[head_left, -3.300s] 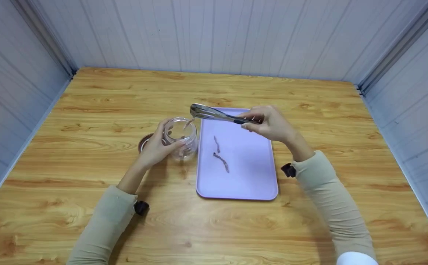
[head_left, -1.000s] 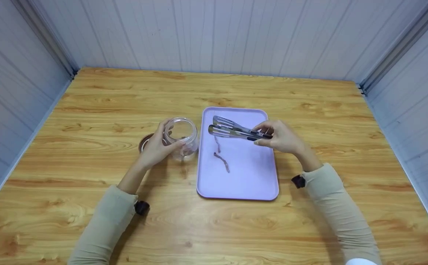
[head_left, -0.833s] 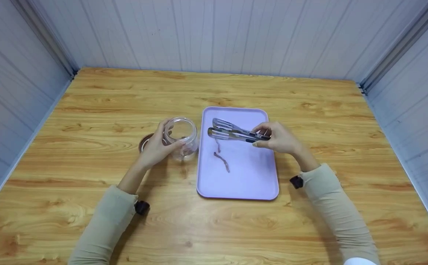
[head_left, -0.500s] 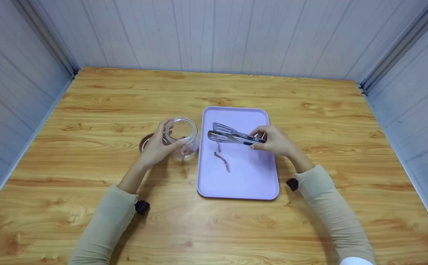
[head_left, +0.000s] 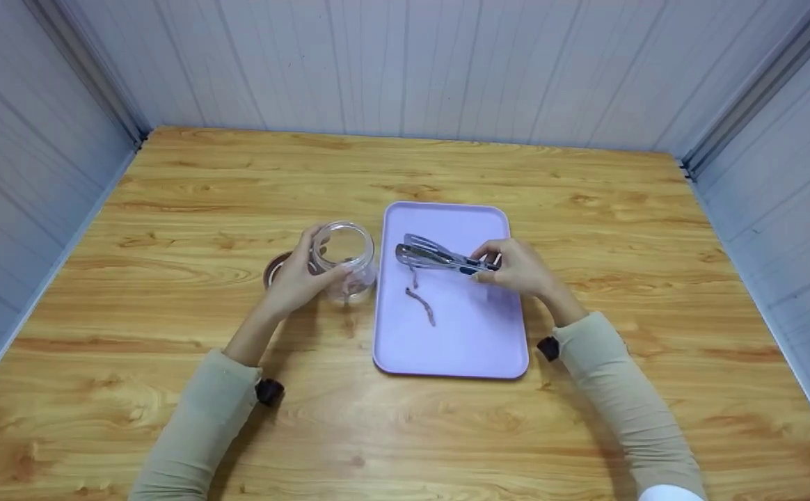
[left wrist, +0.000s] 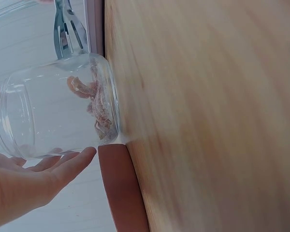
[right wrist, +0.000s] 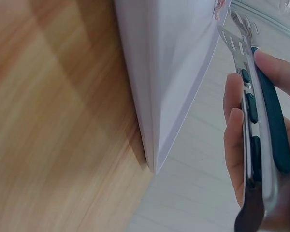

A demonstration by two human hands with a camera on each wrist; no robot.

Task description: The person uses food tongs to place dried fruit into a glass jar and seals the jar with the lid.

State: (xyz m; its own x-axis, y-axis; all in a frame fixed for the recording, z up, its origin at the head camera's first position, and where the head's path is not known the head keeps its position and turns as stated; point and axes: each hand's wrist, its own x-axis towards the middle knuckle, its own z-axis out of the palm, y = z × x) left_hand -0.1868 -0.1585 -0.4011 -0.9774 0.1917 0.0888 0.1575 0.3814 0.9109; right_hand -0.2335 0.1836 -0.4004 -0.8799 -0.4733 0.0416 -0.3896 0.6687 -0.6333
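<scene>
My left hand (head_left: 300, 282) holds a clear glass jar (left wrist: 53, 106), fingers and thumb round its sides. Twisted brown strips (left wrist: 99, 104) lie in the jar's bottom. Slotted metal tongs (head_left: 440, 259) with dark grip pads (right wrist: 273, 125) are squeezed in my right hand (head_left: 516, 268), thumb on one arm and fingers on the other. The tongs' tips are low over the lilac tray (head_left: 461, 348), overlapping the upper end of a thin brown strip (head_left: 415, 278) in the head view. Nearer me on the tray lies a second brown strip (head_left: 420, 306).
A brown round lid (left wrist: 123, 186) lies on the wooden table (head_left: 349, 431), left of the jar and partly behind my left hand. Pale panelled walls (head_left: 405, 69) enclose the table at the back and both sides.
The tongs have come from above the jar's mouth to the tray; the strip that hung from them is gone from their tips. Their arms have drawn closer together. My left hand stays on the jar.
</scene>
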